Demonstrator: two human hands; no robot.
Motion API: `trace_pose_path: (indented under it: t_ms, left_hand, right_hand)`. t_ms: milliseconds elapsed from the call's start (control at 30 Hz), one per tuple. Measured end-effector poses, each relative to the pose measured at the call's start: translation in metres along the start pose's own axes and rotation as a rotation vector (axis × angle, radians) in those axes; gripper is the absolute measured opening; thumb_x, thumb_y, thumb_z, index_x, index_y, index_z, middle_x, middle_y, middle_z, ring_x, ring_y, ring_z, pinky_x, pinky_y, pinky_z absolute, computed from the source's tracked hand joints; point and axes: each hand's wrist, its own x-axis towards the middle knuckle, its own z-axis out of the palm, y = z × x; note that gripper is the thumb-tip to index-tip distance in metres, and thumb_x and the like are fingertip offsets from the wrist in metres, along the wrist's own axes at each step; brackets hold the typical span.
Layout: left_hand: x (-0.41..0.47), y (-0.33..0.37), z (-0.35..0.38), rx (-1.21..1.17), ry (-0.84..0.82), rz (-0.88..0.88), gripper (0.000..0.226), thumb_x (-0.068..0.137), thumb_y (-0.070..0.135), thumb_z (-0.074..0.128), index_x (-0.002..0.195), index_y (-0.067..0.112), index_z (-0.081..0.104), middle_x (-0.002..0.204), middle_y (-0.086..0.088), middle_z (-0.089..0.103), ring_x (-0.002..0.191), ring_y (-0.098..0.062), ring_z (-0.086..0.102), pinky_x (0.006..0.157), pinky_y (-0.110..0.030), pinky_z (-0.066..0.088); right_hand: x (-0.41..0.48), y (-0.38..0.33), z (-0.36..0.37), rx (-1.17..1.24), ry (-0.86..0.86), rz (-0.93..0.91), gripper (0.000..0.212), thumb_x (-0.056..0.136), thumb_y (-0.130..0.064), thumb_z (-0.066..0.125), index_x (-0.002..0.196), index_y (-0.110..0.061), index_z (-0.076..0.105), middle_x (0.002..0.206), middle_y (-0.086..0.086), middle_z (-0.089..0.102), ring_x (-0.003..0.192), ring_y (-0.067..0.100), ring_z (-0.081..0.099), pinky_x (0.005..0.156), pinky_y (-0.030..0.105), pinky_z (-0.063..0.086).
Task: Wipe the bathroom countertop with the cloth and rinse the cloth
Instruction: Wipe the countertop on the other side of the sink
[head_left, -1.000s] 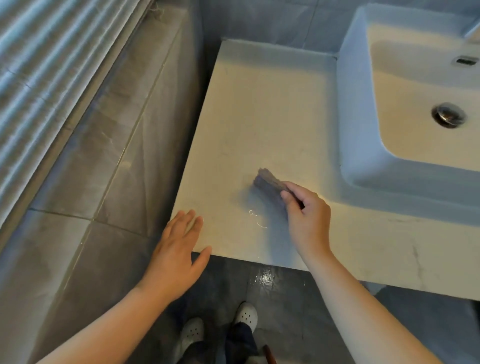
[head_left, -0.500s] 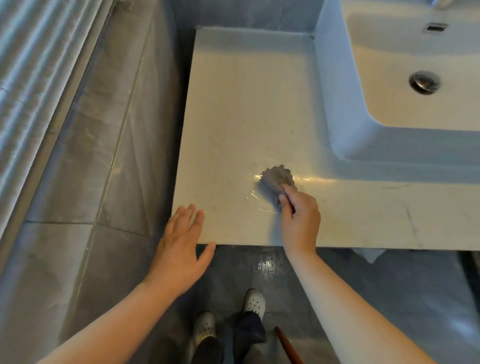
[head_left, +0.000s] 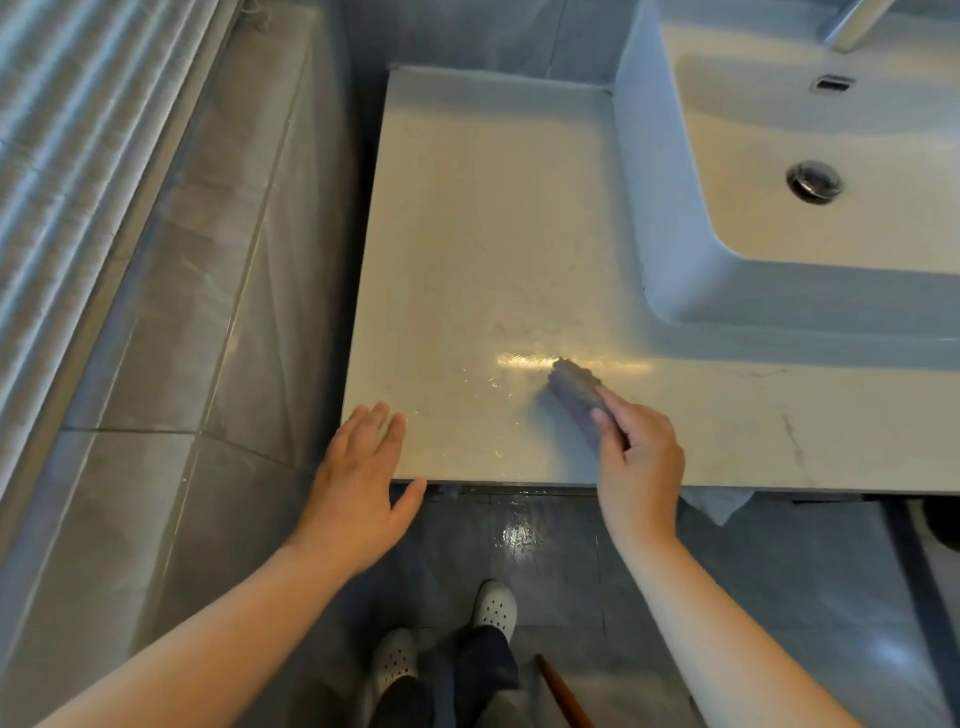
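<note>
The white sink (head_left: 670, 218) sat on the right of the countertop (head_left: 493, 234); in its basin I could see only the round metal drain (head_left: 814, 181) and a small overflow slot (head_left: 832, 83) on the back wall. The tap (head_left: 857, 21) was cut off at the top edge, showing just a slanted metal piece. Down by the person's white shoes (head_left: 496, 608), a reddish-brown stick (head_left: 563, 693) ran out of sight, and I couldn't tell what it was.

The cloth (head_left: 574, 384) was a small, dark grey, bunched wad with a rough texture. It lay on the countertop near the front edge, just ahead of the sink's front wall, at the end of a shiny wet streak (head_left: 524, 360). The right hand (head_left: 641, 467) gripped it with fingers curled round its near end, hiding that part. The left hand (head_left: 358, 493) was spread flat, holding nothing, its fingertips over the front-left corner of the counter.
</note>
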Motion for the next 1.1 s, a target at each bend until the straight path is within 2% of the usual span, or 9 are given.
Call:
trace_pose_path:
  t_ms: [133, 233, 333, 467, 600, 733, 867, 1000, 1100]
  left_hand:
    - [0.001, -0.002, 0.002, 0.040, -0.018, 0.002, 0.085, 0.080, 0.064, 0.019, 0.150, 0.015, 0.020, 0.158, -0.003, 0.009, 0.145, -0.020, -0.001, 0.113, -0.032, 0.008]
    - [0.001, -0.002, 0.003, 0.046, -0.014, 0.000, 0.086, 0.079, 0.064, 0.017, 0.149, 0.015, 0.020, 0.158, -0.004, 0.011, 0.145, -0.021, 0.000, 0.113, -0.032, 0.008]
    - [0.001, -0.001, 0.003, 0.044, 0.000, -0.001, 0.086, 0.080, 0.064, 0.020, 0.148, 0.013, 0.024, 0.157, -0.006, 0.015, 0.145, -0.023, 0.004, 0.113, -0.034, 0.012]
    - [0.000, 0.000, 0.001, 0.025, -0.002, -0.001, 0.077, 0.086, 0.056, 0.036, 0.149, 0.013, 0.023, 0.158, -0.004, 0.012, 0.145, -0.021, 0.002, 0.112, -0.032, 0.010]
    - [0.000, 0.001, 0.000, 0.016, -0.006, -0.001, 0.073, 0.092, 0.047, 0.048, 0.150, 0.015, 0.017, 0.159, -0.002, 0.006, 0.145, -0.019, -0.004, 0.113, -0.030, 0.005]
    - [0.000, 0.002, 0.000, 0.010, -0.016, -0.007, 0.073, 0.093, 0.048, 0.045, 0.151, 0.017, 0.013, 0.159, 0.001, 0.002, 0.145, -0.016, -0.008, 0.113, -0.030, 0.004]
    - [0.000, -0.001, 0.002, 0.012, -0.013, -0.004, 0.073, 0.092, 0.048, 0.047, 0.151, 0.017, 0.015, 0.159, -0.001, 0.004, 0.145, -0.017, -0.006, 0.114, -0.030, 0.004]
    - [0.000, -0.002, 0.005, 0.018, 0.005, -0.005, 0.073, 0.092, 0.053, 0.039, 0.151, 0.017, 0.015, 0.159, 0.001, 0.003, 0.144, -0.015, -0.007, 0.113, -0.029, 0.003]
    - [-0.001, -0.003, 0.006, 0.013, -0.005, -0.016, 0.076, 0.089, 0.059, 0.031, 0.151, 0.020, 0.012, 0.159, 0.003, -0.001, 0.143, -0.011, -0.012, 0.113, -0.029, 0.002]
  right_hand:
    - [-0.017, 0.013, 0.016, 0.021, -0.038, 0.090, 0.029, 0.093, -0.014, 0.056, 0.121, -0.013, 0.063, 0.106, -0.006, 0.063, 0.103, 0.012, 0.051, 0.086, -0.002, 0.028]
    - [-0.042, 0.001, 0.032, 0.044, -0.075, 0.095, 0.029, 0.094, -0.017, 0.055, 0.122, -0.018, 0.062, 0.111, -0.007, 0.062, 0.105, 0.006, 0.049, 0.091, 0.000, 0.028]
    - [-0.063, -0.011, 0.039, 0.099, -0.156, 0.093, 0.029, 0.093, -0.019, 0.056, 0.121, -0.021, 0.064, 0.111, -0.007, 0.062, 0.108, -0.002, 0.049, 0.092, 0.002, 0.033]
    - [-0.064, -0.024, 0.034, 0.259, -0.250, 0.190, 0.026, 0.092, -0.017, 0.059, 0.115, -0.027, 0.065, 0.105, -0.015, 0.065, 0.104, -0.002, 0.057, 0.091, 0.010, 0.043]
    - [-0.032, -0.029, 0.011, 0.335, -0.138, 0.214, 0.028, 0.091, -0.014, 0.059, 0.115, -0.028, 0.062, 0.105, -0.024, 0.062, 0.101, -0.011, 0.058, 0.088, 0.005, 0.042]
    - [0.036, -0.004, -0.002, 0.163, 0.078, 0.125, 0.025, 0.090, -0.013, 0.059, 0.113, -0.014, 0.069, 0.105, -0.004, 0.070, 0.096, 0.009, 0.062, 0.085, 0.017, 0.044]
    - [0.082, 0.028, 0.007, 0.050, 0.052, 0.170, 0.027, 0.092, -0.015, 0.055, 0.115, -0.010, 0.068, 0.108, 0.006, 0.070, 0.099, 0.021, 0.063, 0.085, 0.029, 0.049]
    - [0.083, 0.033, 0.032, 0.040, 0.053, 0.160, 0.027, 0.092, -0.013, 0.055, 0.116, -0.008, 0.066, 0.110, 0.009, 0.069, 0.103, 0.024, 0.062, 0.084, 0.020, 0.040]
    - [0.072, 0.020, 0.050, 0.020, 0.010, 0.064, 0.027, 0.091, -0.010, 0.057, 0.115, -0.009, 0.067, 0.108, 0.010, 0.069, 0.101, 0.026, 0.060, 0.084, 0.021, 0.038]
